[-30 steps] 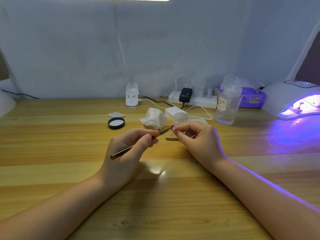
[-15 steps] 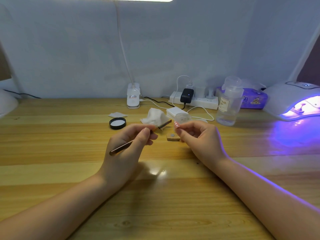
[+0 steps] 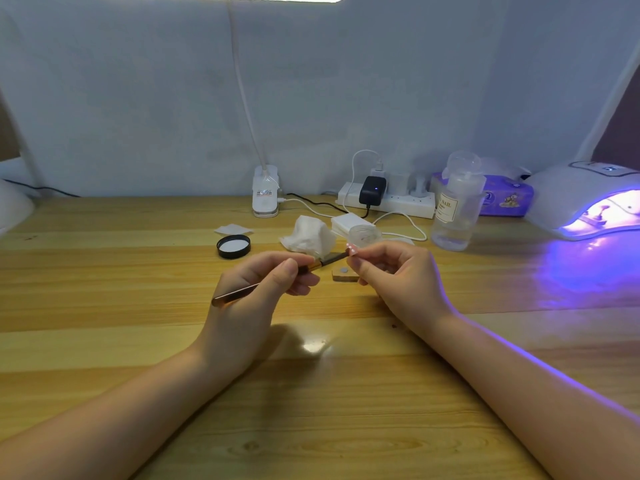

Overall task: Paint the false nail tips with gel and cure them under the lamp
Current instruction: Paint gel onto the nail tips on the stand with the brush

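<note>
Over the bench (image 3: 104,341), the left hand's fingers (image 3: 291,268) hold a brush (image 3: 277,280) whose tip meets the nail tip (image 3: 352,251) pinched in the right hand's fingers (image 3: 367,268). Between the two sets of fingers, on the bench, lies a small block (image 3: 343,274). Just behind the fingers sit a crumpled tissue (image 3: 308,237) and a small jar (image 3: 363,233); a lid (image 3: 233,246) lies behind and left. Far to the right of the fingers stands the lamp (image 3: 568,199).

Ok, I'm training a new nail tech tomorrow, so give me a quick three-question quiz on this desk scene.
1. True or false: the curing lamp is glowing purple.
2. Which of the hands holds the brush: A left hand, B right hand?
3. Fill in: the black lid lies on the ____.

Key: 1 true. 2 A; the right hand pinches the nail tip at the bristles. 3 wooden table.
</note>
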